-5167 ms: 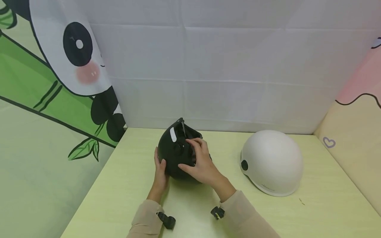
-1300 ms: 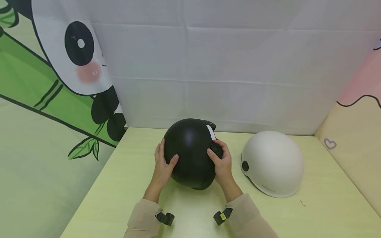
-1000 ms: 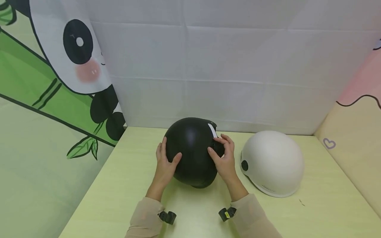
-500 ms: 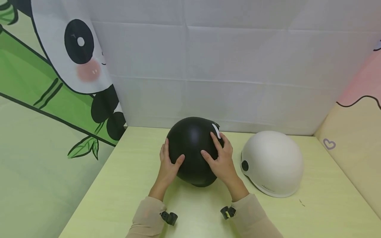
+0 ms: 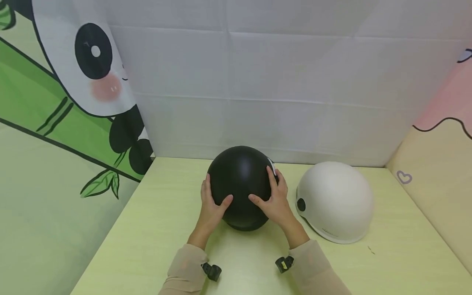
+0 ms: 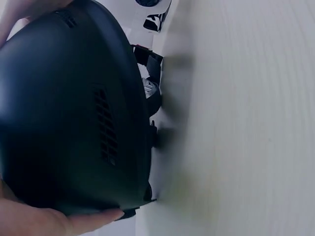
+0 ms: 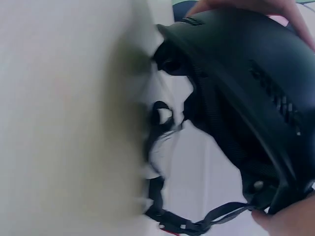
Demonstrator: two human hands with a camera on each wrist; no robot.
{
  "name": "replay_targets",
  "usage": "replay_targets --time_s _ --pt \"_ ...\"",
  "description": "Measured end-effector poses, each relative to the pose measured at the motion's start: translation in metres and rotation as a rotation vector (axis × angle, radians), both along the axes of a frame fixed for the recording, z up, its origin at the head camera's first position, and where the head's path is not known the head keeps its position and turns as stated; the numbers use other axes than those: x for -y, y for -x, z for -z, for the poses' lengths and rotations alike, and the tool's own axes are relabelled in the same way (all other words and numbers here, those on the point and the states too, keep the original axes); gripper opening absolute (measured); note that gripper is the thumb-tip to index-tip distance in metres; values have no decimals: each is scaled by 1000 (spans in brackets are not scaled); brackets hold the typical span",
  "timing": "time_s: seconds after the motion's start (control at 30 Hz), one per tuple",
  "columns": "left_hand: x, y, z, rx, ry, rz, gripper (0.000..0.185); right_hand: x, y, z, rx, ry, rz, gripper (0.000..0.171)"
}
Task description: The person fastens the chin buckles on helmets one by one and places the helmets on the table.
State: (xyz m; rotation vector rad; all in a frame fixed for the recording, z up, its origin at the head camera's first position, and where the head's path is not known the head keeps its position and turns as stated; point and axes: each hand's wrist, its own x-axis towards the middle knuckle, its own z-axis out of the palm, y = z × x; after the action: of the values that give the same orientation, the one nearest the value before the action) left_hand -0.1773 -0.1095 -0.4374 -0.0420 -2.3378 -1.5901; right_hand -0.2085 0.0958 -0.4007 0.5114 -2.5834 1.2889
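Observation:
Both of my hands hold a black helmet (image 5: 241, 176) between them, its smooth rounded shell facing me. My left hand (image 5: 212, 209) grips the left side, fingers along the outside and thumb on the near face. On the right side, my right hand (image 5: 274, 203) holds it with spread fingers, beside a white strip (image 5: 271, 166) near the far right edge. The left wrist view shows slotted vents (image 6: 106, 128) low on the shell. In the right wrist view, a black chin strap (image 7: 224, 212) hangs below the rim, which is tilted over the table.
A white helmet (image 5: 334, 200) with a black round side piece sits dome up on the pale table (image 5: 398, 262), right of my right hand. A white cloth (image 5: 280, 82) stands behind the table, with printed cloths at both sides.
Over the past five seconds the black helmet has turned from its side to its rounded shell facing me. Lately it has turned slightly more, moved a little right, and my right hand has shifted on it.

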Motion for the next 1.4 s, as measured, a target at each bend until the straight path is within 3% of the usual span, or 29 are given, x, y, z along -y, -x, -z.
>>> replay_targets --time_s 0.43,0.83,1.4 --pt "-2 -1 -1 147 157 -73 97 -8 4 26 161 68 -90 104" --pt "-8 2 2 150 239 -80 97 -17 10 45 255 88 -141 100" --pt "-20 4 6 162 322 -72 94 -28 16 41 352 2 -208 110"
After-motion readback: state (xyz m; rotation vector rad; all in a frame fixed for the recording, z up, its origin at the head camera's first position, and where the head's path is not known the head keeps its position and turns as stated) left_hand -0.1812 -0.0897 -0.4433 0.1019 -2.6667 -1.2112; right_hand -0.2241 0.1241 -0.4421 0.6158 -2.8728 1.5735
